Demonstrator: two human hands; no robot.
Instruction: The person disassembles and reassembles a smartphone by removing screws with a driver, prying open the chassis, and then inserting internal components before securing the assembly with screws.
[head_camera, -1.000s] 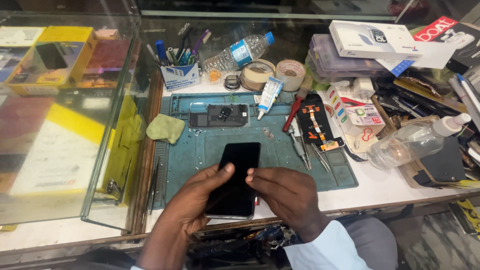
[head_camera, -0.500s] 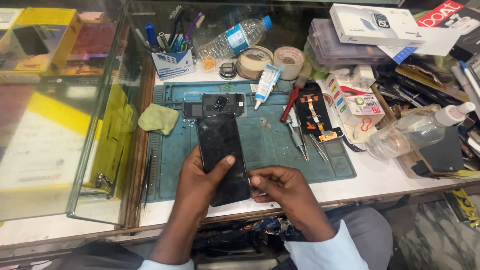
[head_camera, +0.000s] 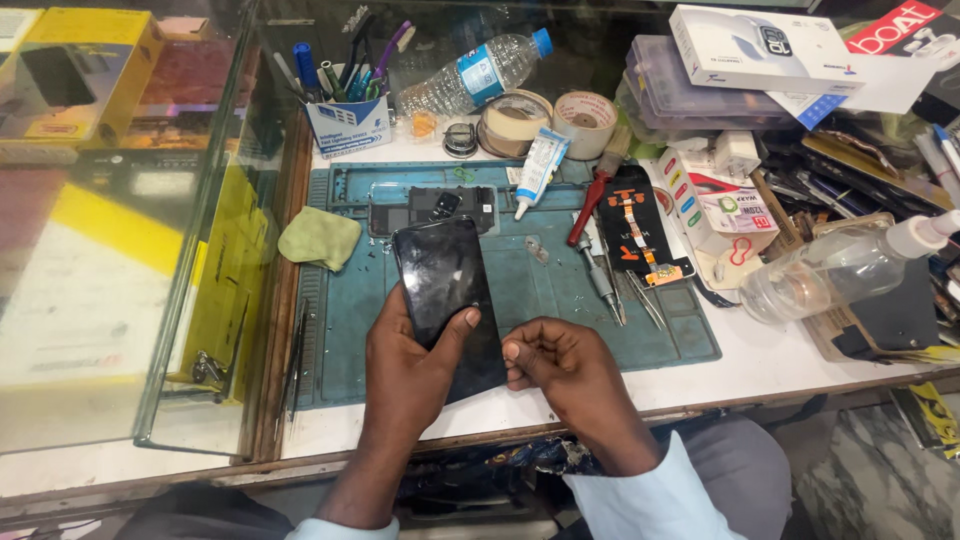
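Down at the bottom middle of the frame, the left hand (head_camera: 410, 365) holds a black phone (head_camera: 447, 290). Its fingers wrap under the phone and its thumb presses on the glass, so the grip is closed tight around it. The phone is tilted, with its top end pointing up the frame, and it is lifted a little above the green mat (head_camera: 520, 285).

Just to the right, the right hand (head_camera: 560, 375) is curled into a loose fist. Its thumb tip touches the lower right edge of the phone. I cannot tell if it pinches anything small.

Next up the frame, the mat lies on the white table (head_camera: 790, 365). On the mat, right behind the phone's top end, lies a phone back part (head_camera: 432, 205) with a camera hole. A small green cloth (head_camera: 319, 238) sits at the mat's left edge. Tweezers (head_camera: 643, 298) and a red-handled tool (head_camera: 588, 205) lie on the right side of the mat. A clear spray bottle (head_camera: 850, 265) lies on its side at the right.

Farther up, a white glue tube (head_camera: 537, 170) leans by two tape rolls (head_camera: 550, 122). A box of pens (head_camera: 346, 118) stands at the upper left of the mat, and a water bottle (head_camera: 470, 75) lies behind it. A glass case (head_camera: 130, 230) fills the left of the frame.
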